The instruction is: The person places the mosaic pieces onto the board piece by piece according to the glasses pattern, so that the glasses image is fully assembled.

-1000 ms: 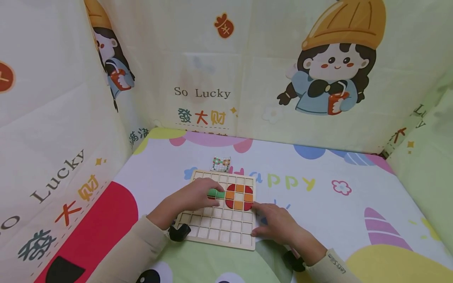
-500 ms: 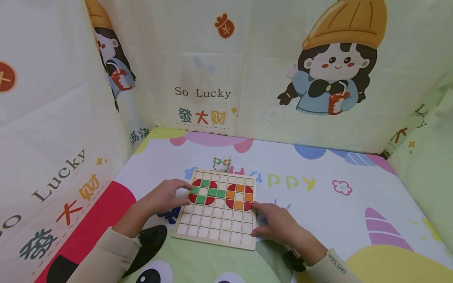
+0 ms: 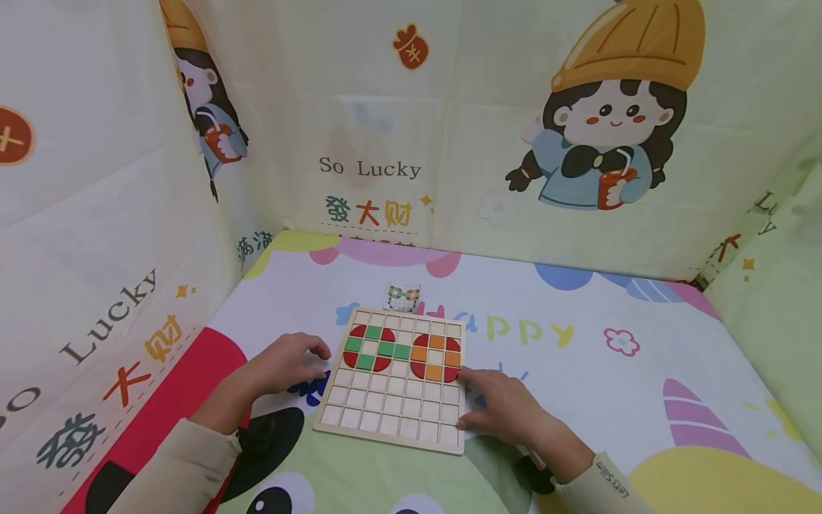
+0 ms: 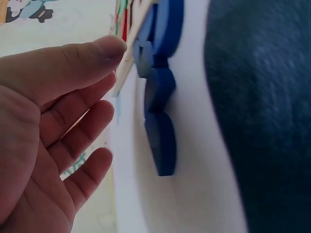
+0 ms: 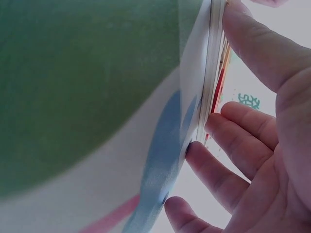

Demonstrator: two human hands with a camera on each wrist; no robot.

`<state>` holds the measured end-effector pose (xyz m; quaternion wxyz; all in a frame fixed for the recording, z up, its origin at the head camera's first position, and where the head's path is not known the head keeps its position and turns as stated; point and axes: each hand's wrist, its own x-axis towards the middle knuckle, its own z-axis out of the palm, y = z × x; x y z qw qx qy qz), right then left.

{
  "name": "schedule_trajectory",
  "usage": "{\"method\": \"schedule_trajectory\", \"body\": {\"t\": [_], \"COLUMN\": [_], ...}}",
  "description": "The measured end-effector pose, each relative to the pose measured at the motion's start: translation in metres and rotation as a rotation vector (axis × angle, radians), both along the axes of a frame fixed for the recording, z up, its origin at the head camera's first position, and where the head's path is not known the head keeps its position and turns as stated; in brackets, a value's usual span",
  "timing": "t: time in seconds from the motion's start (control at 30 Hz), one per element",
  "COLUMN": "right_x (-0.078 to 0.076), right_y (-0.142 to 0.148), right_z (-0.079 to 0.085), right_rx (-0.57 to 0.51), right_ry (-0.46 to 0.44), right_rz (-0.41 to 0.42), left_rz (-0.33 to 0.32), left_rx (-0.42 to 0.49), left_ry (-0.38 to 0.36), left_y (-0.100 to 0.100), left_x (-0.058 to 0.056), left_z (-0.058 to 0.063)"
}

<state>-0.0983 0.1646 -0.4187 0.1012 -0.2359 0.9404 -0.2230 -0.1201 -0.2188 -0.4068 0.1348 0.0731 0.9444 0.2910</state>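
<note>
A wooden grid board [image 3: 379,403] lies in front of me. Two rounded shapes fill part of its upper half: green tiles [image 3: 364,362] with red corner pieces on the left, orange tiles [image 3: 434,373] with red corners on the right. One more green tile [image 3: 402,352] sits between them. Just off the board's left edge, my left hand [image 3: 285,364] hovers with relaxed fingers and holds nothing. Several blue wooden pieces [image 4: 160,92] lie beside that edge, near this hand. My right hand [image 3: 507,407] rests its fingertips and thumb against the board's right edge.
Behind the board stands a small card [image 3: 402,297] showing a similar coloured pattern. The printed tablecloth [image 3: 578,385] has flat cartoon shapes and letters. Printed cloth walls [image 3: 475,143] rise at the back and both sides.
My left hand has drawn back leftwards from over the green tiles to beside the board, uncovering the left shape and the blue pieces. My right hand has stayed at the right edge.
</note>
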Motion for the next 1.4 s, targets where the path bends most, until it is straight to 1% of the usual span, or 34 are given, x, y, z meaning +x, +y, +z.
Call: {"method": "schedule_trajectory", "body": {"t": [0.13,0.27,0.37,0.57,0.77,0.97,1.07,1.27,1.4], "right_x": [0.0,-0.002,-0.002,-0.001,0.001,0.0,0.0,0.0,0.0], "right_y": [0.0,0.0,-0.001,-0.001,-0.001,0.0,0.0,0.0,0.0], "right_z": [0.0,-0.001,-0.001,0.0,0.001,0.0,-0.001,-0.001,-0.001], "right_rx": [0.001,0.007,0.008,0.002,-0.001,-0.005,-0.006,0.008,0.01], "right_ry": [0.0,-0.01,-0.018,-0.026,-0.015,0.008,0.017,0.008,0.0], "right_rz": [0.0,-0.008,-0.013,-0.02,-0.011,0.001,0.004,-0.008,-0.016], "left_rz": [-0.005,-0.011,-0.031,-0.027,-0.042,-0.022,-0.008,0.052,0.076], "left_rx": [0.001,-0.009,-0.011,0.012,0.001,-0.025,-0.043,-0.082,-0.108], "left_ry": [-0.024,-0.02,-0.014,-0.048,-0.041,-0.027,-0.004,0.054,0.069], "left_y": [-0.002,-0.003,-0.003,-0.003,-0.002,0.0,0.001,-0.002,-0.002], "left_x": [-0.003,-0.005,-0.005,-0.005,-0.008,-0.011,-0.012,-0.012,-0.012], "left_z": [-0.003,-0.005,-0.004,-0.004,-0.006,-0.009,-0.01,-0.011,-0.012]}}
